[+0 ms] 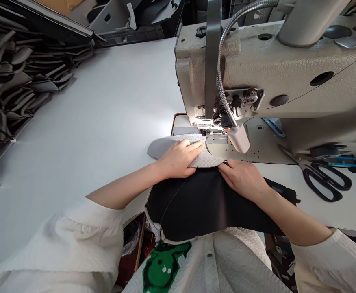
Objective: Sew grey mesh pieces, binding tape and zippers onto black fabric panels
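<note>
A light grey fabric piece with a curved edge lies at the needle area of the sewing machine. My left hand presses on it, fingers over the top and thumb at its lower edge. My right hand pinches the piece's right tip together with the edge of a black fabric piece. That black piece hangs over the table's front edge towards my lap. The grey piece's inner curve runs up to the presser foot, whose contact with the fabric is hard to make out.
Black-handled scissors and a blue-handled cutter rest on the right, with another blue tool behind. Stacked cut pieces fill the far left. A lamp hangs beside the needle. Grey crates stand behind the white table.
</note>
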Motion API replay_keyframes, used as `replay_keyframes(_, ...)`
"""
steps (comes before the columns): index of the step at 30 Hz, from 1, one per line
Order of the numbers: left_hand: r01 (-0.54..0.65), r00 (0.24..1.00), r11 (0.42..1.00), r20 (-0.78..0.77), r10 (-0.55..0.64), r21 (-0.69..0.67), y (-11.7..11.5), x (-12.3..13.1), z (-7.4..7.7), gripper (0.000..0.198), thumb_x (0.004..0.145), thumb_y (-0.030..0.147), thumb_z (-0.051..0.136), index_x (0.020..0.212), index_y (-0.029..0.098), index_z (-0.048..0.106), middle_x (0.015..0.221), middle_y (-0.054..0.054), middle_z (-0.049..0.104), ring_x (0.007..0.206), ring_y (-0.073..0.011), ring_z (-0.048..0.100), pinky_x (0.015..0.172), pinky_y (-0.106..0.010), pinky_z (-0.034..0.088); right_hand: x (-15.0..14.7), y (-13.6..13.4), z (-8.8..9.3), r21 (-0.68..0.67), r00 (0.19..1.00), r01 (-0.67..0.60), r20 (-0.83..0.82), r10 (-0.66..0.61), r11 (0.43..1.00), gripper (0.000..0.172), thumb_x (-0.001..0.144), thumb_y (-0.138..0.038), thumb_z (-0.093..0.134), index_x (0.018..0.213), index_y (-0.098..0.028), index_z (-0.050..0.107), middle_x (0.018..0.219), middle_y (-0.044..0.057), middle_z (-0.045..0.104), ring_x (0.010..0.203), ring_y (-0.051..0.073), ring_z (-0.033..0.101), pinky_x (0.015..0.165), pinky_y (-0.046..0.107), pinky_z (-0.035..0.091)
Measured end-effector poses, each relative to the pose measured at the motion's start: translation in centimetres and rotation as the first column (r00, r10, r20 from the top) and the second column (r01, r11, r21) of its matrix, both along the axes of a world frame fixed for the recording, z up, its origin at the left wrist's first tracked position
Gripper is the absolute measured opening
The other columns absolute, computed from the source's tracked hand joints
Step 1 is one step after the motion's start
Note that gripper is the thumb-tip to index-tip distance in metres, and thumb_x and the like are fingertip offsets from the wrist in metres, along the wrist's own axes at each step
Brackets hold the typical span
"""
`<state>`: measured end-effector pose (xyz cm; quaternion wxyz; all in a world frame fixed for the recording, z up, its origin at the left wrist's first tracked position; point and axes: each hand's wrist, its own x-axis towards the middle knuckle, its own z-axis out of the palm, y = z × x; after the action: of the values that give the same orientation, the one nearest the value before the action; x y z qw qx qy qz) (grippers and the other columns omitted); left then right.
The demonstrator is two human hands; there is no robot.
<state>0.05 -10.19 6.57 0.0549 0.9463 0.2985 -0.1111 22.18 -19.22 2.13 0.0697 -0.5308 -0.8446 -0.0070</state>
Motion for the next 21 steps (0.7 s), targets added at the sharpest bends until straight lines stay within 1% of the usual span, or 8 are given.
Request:
replay_keyframes(4, -0.006, 1.000, 1.000, -0.006, 0.006, 0.002, -0.3, 0.3, 0.0, 0.067, 0.079, 0.030, 0.051, 0.141, 0.010, 0.038, 0.148, -0.011, 0.038, 0.106, -0.0285, 0.045, 0.088, -0.040, 0.040, 0.1, -0.3, -0.1, 0.016, 1.000, 0.016, 0.013, -0.016, 1.000, 0.037, 0.100, -0.029, 0.031, 0.086, -0.019, 0.064, 0.067, 0.002, 0.050, 0.057, 0.013, 0.040, 0.055, 0.028, 0.020)
replay_keyframes(7, 0.016, 1.000, 0.999, -0.020, -0.015, 0.033, 0.2, 0.7, -0.1, 0.064, 0.080, 0.028, 0.050, 0.140, 0.010, 0.039, 0.148, -0.011, 0.037, 0.112, -0.0299, 0.044, 0.090, -0.041, 0.040, 0.1, 0.1, 0.0, 0.010, 0.998, 0.033, 0.053, -0.033, 0.999, 0.032, 0.100, -0.028, 0.033, 0.095, -0.021, 0.064, 0.067, 0.001, 0.050, 0.055, 0.013, 0.040, 0.054, 0.028, 0.018)
replay_keyframes(10, 0.064, 0.997, 0.996, -0.040, -0.061, 0.061, 1.6, 0.7, -0.2, 0.060, 0.081, 0.023, 0.049, 0.139, 0.012, 0.041, 0.148, -0.011, 0.038, 0.117, -0.0302, 0.044, 0.092, -0.041, 0.040, -0.2, 1.2, 0.3, -0.023, 0.997, 0.023, 0.080, -0.021, 0.999, 0.030, 0.099, -0.026, 0.035, 0.108, -0.022, 0.063, 0.068, 0.002, 0.052, 0.055, 0.013, 0.041, 0.053, 0.029, 0.017)
replay_keyframes(12, 0.117, 0.992, 0.990, -0.059, -0.112, 0.075, 3.0, 0.5, -0.3, 0.058, 0.082, 0.019, 0.047, 0.140, 0.012, 0.041, 0.147, -0.010, 0.040, 0.122, -0.0300, 0.042, 0.095, -0.042, 0.039, -0.7, 1.9, 0.5, -0.046, 0.997, 0.003, 0.074, 0.000, 0.999, 0.031, 0.098, -0.024, 0.034, 0.110, -0.023, 0.063, 0.070, 0.003, 0.054, 0.057, 0.014, 0.044, 0.053, 0.029, 0.018)
replay_keyframes(14, 0.185, 0.981, 0.979, -0.071, -0.179, 0.085, 4.1, 0.3, -0.2, 0.056, 0.084, 0.014, 0.044, 0.140, 0.013, 0.041, 0.145, -0.009, 0.043, 0.130, -0.0283, 0.037, 0.102, -0.041, 0.035, -1.3, 2.6, 0.6, -0.053, 0.998, -0.004, 0.064, 0.007, 0.999, 0.033, 0.097, -0.021, 0.033, 0.109, -0.023, 0.064, 0.071, 0.004, 0.055, 0.061, 0.014, 0.047, 0.053, 0.029, 0.019)
replay_keyframes(16, 0.236, 0.970, 0.967, -0.084, -0.228, 0.095, 4.5, 0.6, 0.1, 0.053, 0.085, 0.010, 0.041, 0.138, 0.013, 0.043, 0.142, -0.009, 0.046, 0.134, -0.0256, 0.034, 0.107, -0.039, 0.031, -2.0, 3.0, 0.7, -0.049, 0.998, -0.002, 0.062, 0.005, 0.999, 0.035, 0.097, -0.018, 0.032, 0.111, -0.022, 0.063, 0.074, 0.005, 0.057, 0.064, 0.015, 0.049, 0.053, 0.029, 0.021)
replay_keyframes(18, 0.221, 0.973, 0.966, -0.101, -0.209, 0.130, 4.1, 1.3, 0.5, 0.047, 0.087, 0.009, 0.039, 0.133, 0.010, 0.048, 0.136, -0.013, 0.050, 0.131, -0.0258, 0.039, 0.104, -0.037, 0.034, -2.5, 3.3, 0.8, -0.056, 0.998, 0.002, 0.065, 0.002, 0.998, 0.037, 0.097, -0.017, 0.031, 0.116, -0.022, 0.062, 0.077, 0.006, 0.059, 0.066, 0.015, 0.051, 0.055, 0.029, 0.023)
replay_keyframes(21, 0.088, 0.989, 0.976, -0.133, -0.062, 0.198, 2.3, 2.3, 0.6, 0.035, 0.090, 0.015, 0.040, 0.121, 0.005, 0.055, 0.116, -0.017, 0.058, 0.109, -0.0280, 0.054, 0.083, -0.035, 0.046, -2.5, 3.2, 1.3, -0.121, 0.999, 0.009, 0.049, -0.003, 0.993, 0.036, 0.098, -0.021, 0.031, 0.115, -0.021, 0.062, 0.080, 0.006, 0.059, 0.069, 0.015, 0.053, 0.056, 0.028, 0.027)
